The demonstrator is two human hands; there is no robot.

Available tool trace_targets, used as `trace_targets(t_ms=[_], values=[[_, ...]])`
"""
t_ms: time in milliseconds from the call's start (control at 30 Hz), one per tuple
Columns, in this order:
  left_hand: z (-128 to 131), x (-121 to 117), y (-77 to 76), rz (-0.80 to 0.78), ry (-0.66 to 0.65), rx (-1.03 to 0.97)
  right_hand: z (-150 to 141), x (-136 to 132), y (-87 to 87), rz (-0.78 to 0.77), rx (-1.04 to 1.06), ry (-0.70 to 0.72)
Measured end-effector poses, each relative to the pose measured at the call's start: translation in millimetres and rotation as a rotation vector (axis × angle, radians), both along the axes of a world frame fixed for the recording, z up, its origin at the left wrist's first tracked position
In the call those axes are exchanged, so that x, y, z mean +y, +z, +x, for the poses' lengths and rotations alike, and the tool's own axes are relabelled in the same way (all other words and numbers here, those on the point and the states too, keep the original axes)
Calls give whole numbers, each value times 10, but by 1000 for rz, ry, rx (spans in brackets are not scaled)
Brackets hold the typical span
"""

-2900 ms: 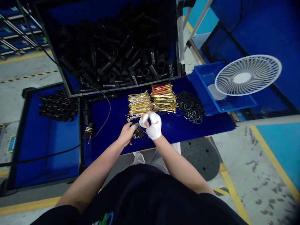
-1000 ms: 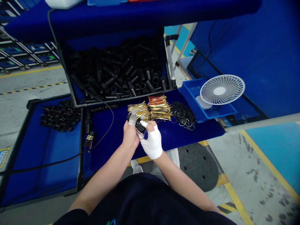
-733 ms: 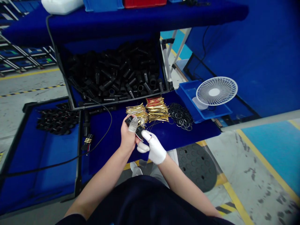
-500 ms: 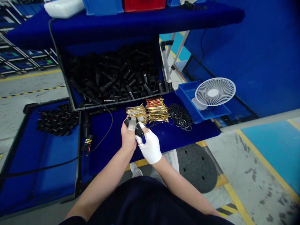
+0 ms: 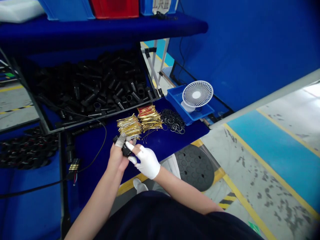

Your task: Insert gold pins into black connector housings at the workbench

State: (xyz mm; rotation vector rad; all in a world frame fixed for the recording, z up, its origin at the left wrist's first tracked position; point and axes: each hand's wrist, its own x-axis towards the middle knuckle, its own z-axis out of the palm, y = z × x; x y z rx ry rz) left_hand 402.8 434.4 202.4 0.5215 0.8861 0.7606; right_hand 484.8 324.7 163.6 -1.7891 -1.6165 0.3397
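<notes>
A short black cylindrical fitting (image 5: 126, 151) is held between both hands above the front of the blue work surface. My left hand (image 5: 118, 151), with a grey covering on its thumb, is wrapped round its left part. My right hand (image 5: 147, 162), in a white glove with bare patches at the fingers, pinches its right end with thumb and forefinger. Just beyond the hands lie a bundle of gold pins with pale wires (image 5: 129, 126) and a bundle of gold pins with red ends (image 5: 150, 117). Black rings (image 5: 173, 120) are heaped to their right.
A large bin of black fittings (image 5: 100, 115) leans behind the work surface. On the left, a black cable runs to a connector with gold bands (image 5: 74, 165), beside a blue tray of black parts (image 5: 46, 186). A white fan (image 5: 197, 94) stands in a blue tray at right.
The camera view has turned to the right, so the scene has shifted left. Both hands still hold the black fitting, with only a slight change in the fingers.
</notes>
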Motion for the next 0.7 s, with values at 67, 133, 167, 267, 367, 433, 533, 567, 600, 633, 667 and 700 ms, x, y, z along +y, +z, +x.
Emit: trace_targets(t_ms=[67, 133, 167, 267, 367, 433, 533, 567, 600, 633, 667, 700], values=[[-109, 92, -5, -94, 84, -70, 277, -59, -84, 0, -3, 0], [-231, 185, -17, -162, 125, -114, 684, -95, -170, -94, -33, -172], [-283, 222, -25, -176, 134, -117, 906, -105, -207, -205, -70, -301], [-361, 249, -58, -206, 119, -84, 1463, -114, -284, -439, -153, -465], [-339, 152, -67, -292, 28, -26, 1701, -117, -318, -490, -178, -484], [-328, 66, -36, -310, -56, -15, 1735, -115, -314, -487, -177, -497], [-374, -4, 40, -314, -167, -8, 1746, -112, -230, -404, -149, -536], [-399, -6, 58, -311, -161, 5, 1739, -113, -179, -354, -137, -554], [-423, 1, 65, -314, -142, 19, 1720, -112, -122, -300, -127, -574], [-439, 13, 61, -321, -116, 27, 1682, -110, -64, -251, -125, -591], [-445, 27, 44, -335, -95, 33, 1623, -104, -10, -194, -106, -603], [-439, 38, 20, -357, -83, 43, 1543, -96, 36, -129, -71, -609]])
